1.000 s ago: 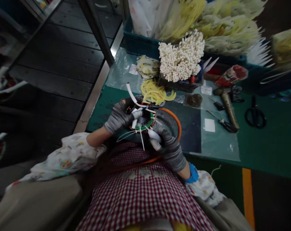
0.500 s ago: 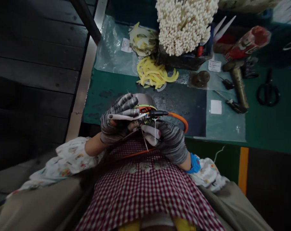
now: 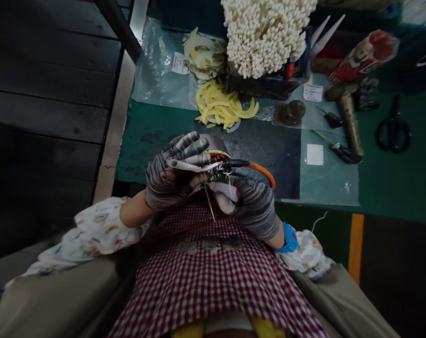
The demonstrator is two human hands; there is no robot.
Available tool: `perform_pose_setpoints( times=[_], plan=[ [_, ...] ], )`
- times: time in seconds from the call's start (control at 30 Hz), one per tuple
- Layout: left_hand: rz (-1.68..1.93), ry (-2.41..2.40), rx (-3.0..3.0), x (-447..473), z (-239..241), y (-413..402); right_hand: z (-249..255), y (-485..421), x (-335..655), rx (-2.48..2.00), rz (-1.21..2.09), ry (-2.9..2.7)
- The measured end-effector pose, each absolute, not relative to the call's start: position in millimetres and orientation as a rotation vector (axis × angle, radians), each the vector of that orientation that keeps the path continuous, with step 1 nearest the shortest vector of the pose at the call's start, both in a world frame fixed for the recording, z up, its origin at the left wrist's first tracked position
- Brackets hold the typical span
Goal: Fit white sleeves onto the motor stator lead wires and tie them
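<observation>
A round grey metal part (image 3: 215, 142), which looks like a motor stator, has wires inside and a yellow-green edge. My left hand (image 3: 174, 173), in a grey striped glove, curls around its left side. A white sleeve (image 3: 186, 166) lies along this hand beside fine white and blue wires. From the part an orange cable (image 3: 264, 172) with a black end (image 3: 236, 163) curves right. My right hand (image 3: 253, 204), also gloved, is closed below the cable with white-covered fingertips. A white string (image 3: 230, 180) runs from the wires to its fingers. A thin pale strand (image 3: 209, 204) hangs between the hands.
Yellow strips (image 3: 220, 105) and paler strips (image 3: 204, 54) lie ahead on the table. A big bundle of white-tipped pieces (image 3: 265, 37) fills a dark bin (image 3: 265, 89). To the right are a hammer (image 3: 350, 122), screwdriver (image 3: 339, 152), red can (image 3: 364, 56) and black scissors (image 3: 394, 131).
The white sleeve by my left hand has shifted slightly right and up. The white string at my right hand, hanging long before, now shows shorter, running to the fingers. Both hands stay around the part.
</observation>
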State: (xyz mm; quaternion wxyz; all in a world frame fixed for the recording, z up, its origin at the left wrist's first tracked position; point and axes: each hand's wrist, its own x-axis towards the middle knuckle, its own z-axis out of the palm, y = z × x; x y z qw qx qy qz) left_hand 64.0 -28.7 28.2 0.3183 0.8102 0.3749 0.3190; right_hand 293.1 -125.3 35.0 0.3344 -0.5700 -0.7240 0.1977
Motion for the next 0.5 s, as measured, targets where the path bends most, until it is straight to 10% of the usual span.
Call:
perform_pose_setpoints(
  times=[0.5],
  plan=[
    [0.511,0.892,2.372,136,65,15,49,-122,330,-1.645,0.477,-1.925]
  ],
)
